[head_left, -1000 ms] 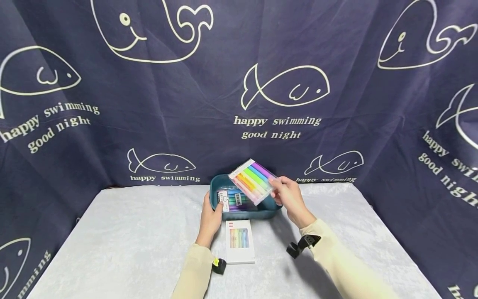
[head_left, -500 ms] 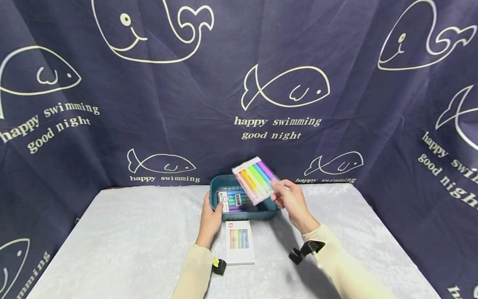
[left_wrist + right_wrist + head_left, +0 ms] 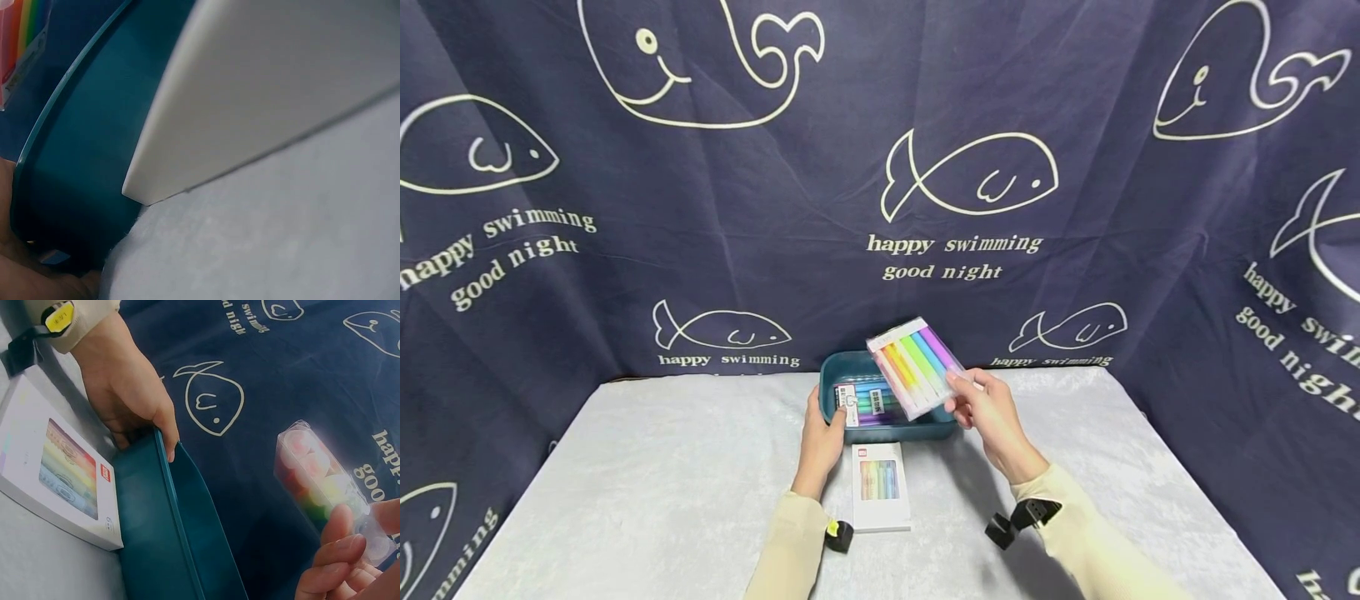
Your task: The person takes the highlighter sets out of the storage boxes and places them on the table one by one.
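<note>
My right hand [image 3: 988,417] pinches a clear pack of rainbow-coloured pens [image 3: 912,367] by its right edge, thumb on top. The pack is tilted over the right part of a dark teal plastic bin [image 3: 902,433]. In the right wrist view the rounded pen ends [image 3: 312,464] show through the pack's side. At the bin's left end, my left hand [image 3: 820,437] grips the wall, its thumb over the rim and its fingers outside. Inside the bin lies another pack of blue, green and purple pens [image 3: 867,406] with a white label, partly covered by the raised pack.
A white box [image 3: 881,517] with a window showing pastel-coloured pens lies in front of the bin, close to its front wall. The grey-white cloth of the table [image 3: 685,483] spreads around. A dark blue curtain [image 3: 835,208] with fish drawings hangs right behind the bin.
My right hand has shifted slightly right and down, and the pack it holds has turned a little, its top end now further right. The left hand and bin stay in place.
</note>
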Action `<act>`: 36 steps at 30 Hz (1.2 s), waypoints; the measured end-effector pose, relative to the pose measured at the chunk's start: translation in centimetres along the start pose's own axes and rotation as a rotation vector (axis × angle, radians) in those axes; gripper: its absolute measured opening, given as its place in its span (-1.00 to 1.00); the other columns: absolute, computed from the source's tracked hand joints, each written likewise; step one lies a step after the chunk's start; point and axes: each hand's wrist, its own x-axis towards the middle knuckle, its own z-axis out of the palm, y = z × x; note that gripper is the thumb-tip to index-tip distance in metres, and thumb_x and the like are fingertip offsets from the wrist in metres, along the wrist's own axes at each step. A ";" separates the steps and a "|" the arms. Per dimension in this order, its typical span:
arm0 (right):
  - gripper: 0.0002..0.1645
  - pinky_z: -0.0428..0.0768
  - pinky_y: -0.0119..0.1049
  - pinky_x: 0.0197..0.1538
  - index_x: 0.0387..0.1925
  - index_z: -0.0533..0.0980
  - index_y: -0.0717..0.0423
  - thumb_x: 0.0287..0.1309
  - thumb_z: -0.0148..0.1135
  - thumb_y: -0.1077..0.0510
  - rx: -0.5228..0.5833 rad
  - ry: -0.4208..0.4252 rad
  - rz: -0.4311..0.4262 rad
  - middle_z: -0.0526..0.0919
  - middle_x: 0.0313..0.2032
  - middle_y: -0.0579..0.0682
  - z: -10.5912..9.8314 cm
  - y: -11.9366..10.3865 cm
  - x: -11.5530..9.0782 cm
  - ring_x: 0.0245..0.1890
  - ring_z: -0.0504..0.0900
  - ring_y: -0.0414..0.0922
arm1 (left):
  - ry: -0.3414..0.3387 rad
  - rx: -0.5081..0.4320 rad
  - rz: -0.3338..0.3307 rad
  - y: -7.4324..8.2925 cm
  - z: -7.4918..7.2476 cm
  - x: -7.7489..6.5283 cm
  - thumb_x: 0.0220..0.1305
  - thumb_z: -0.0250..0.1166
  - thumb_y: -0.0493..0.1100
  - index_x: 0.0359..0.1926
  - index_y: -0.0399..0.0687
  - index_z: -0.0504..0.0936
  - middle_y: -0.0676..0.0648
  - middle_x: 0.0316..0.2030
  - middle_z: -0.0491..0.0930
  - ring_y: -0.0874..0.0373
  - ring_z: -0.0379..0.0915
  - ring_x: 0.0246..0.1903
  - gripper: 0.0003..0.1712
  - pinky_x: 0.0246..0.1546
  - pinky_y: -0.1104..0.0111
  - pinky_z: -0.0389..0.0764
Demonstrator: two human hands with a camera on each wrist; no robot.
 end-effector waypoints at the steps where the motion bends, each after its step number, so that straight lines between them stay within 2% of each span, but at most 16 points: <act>1: -0.76 0.28 -0.48 -0.58 -0.41 0.42 0.11 0.37 0.19 0.12 0.001 0.000 0.002 0.55 -0.74 -0.14 0.0 0.1 -0.1 -0.76 0.32 -0.28 | -0.002 0.001 -0.002 0.0 0.0 0.0 0.40 0.12 -0.23 0.53 -0.21 0.11 -0.34 0.48 0.22 -0.25 0.15 0.49 -0.26 0.52 -0.11 0.16; 15: -0.77 0.32 -0.49 -0.58 -0.38 0.40 0.12 0.38 0.17 0.12 0.028 0.016 0.031 0.56 -0.73 -0.15 -0.6 1.1 -1.6 -0.75 0.35 -0.29 | -0.021 0.006 -0.032 0.2 -0.2 -0.1 0.43 0.09 -0.22 0.54 -0.18 0.09 -0.33 0.49 0.20 -0.27 0.13 0.50 -0.27 0.51 -0.14 0.15; 22: -0.83 0.34 -0.46 -0.56 -0.24 0.42 0.16 0.39 0.15 0.12 0.037 -0.007 0.048 0.64 -0.68 -0.14 -0.8 1.6 -3.0 -0.73 0.40 -0.27 | -0.015 0.009 -0.031 0.3 -0.2 0.0 0.43 0.10 -0.22 0.54 -0.15 0.09 -0.32 0.49 0.21 -0.26 0.14 0.49 -0.27 0.51 -0.14 0.16; 36: -0.82 0.35 -0.45 -0.60 -0.33 0.38 0.14 0.37 0.14 0.15 0.037 -0.004 0.078 0.68 -0.66 -0.11 -1.1 3.0 -5.4 -0.73 0.41 -0.26 | -0.017 0.011 -0.047 0.6 -0.2 0.0 0.43 0.10 -0.19 0.55 -0.13 0.08 -0.31 0.51 0.18 -0.26 0.13 0.50 -0.26 0.51 -0.14 0.16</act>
